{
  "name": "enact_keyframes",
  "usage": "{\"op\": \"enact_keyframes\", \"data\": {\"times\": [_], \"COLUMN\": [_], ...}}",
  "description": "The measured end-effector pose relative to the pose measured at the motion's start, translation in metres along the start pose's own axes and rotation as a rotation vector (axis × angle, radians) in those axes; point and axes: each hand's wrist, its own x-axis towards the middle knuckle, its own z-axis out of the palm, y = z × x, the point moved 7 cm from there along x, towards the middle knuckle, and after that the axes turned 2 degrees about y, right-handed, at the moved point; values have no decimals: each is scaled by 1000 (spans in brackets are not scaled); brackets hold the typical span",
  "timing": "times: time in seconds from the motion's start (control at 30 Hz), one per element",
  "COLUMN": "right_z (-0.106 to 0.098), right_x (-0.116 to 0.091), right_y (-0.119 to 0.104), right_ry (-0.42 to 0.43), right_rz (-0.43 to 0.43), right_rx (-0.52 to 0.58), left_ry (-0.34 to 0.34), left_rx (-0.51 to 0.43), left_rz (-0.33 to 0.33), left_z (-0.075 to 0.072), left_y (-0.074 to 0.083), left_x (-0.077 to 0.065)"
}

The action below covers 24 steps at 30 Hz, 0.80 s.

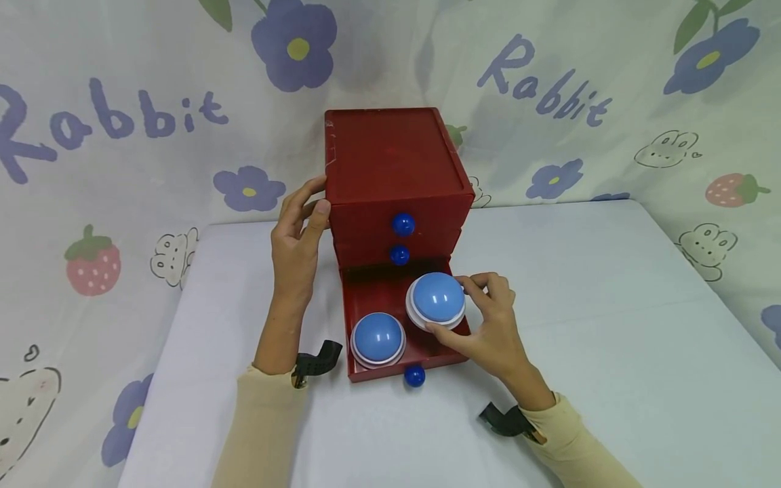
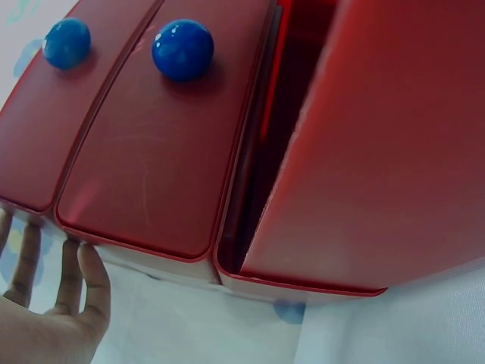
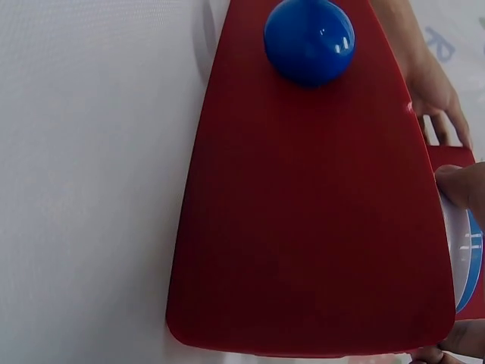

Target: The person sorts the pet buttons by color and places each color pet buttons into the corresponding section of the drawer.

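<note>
A red drawer cabinet [image 1: 390, 156] with blue ball knobs stands on the white table, its bottom drawer [image 1: 410, 354] pulled out. My left hand [image 1: 297, 237] rests against the cabinet's left side, fingers fairly straight, as the left wrist view also shows. In the drawer's front left sits a round push button [image 1: 378, 337] with a blue dome and white base. My right hand [image 1: 488, 325] pinches a second such push button [image 1: 438, 298] by its white rim, thumb in front and fingers behind, over the drawer's right part. In the right wrist view the drawer front [image 3: 311, 205] hides most of it.
The two upper drawers are closed, with blue knobs [image 1: 403, 224] on their fronts. The bottom drawer's knob [image 1: 414, 376] sticks out toward me. A patterned cloth [image 1: 390, 54] hangs behind the white table [image 1: 586, 285]. Both wrists wear black straps [image 1: 318, 359].
</note>
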Motion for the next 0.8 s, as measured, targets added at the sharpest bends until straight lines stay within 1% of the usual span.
{"op": "enact_keyframes", "data": {"times": [0.47, 0.7, 0.8], "right_z": [4, 10, 10], "right_x": [-1, -1, -1], "right_y": [-2, -1, -1], "right_ry": [-12, -82, -89], "right_rz": [-5, 12, 23], "right_rx": [12, 9, 6], "left_ry": [1, 0, 0], "left_rx": [2, -3, 3], "left_rz": [4, -3, -5], "left_z": [-1, 0, 0], "left_y": [0, 1, 0], "left_x": [0, 0, 0]}}
